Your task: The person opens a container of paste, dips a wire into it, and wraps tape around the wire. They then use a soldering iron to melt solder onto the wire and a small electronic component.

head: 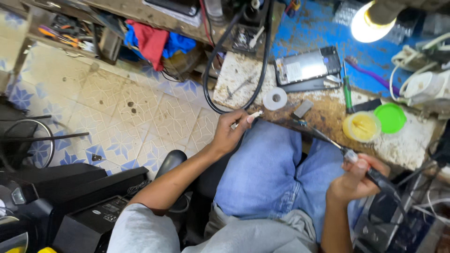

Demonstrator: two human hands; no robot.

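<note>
The left hand (230,133) is pinching a thin white stick-like piece (247,117) between closed fingers, its tip pointing toward two o'clock, just short of the workbench (323,115) edge. The right hand (357,178) is gripping a soldering iron (344,152) by its dark handle, the thin tip reaching toward ten o'clock over the blue jeans (272,168). At twelve o'clock from the white piece a roll of white tape (274,98) is lying on the bench, with an opened phone (307,65) beyond it. At one o'clock from the right hand a yellow paste tin (361,126) is sitting beside its green lid (390,117)
</note>
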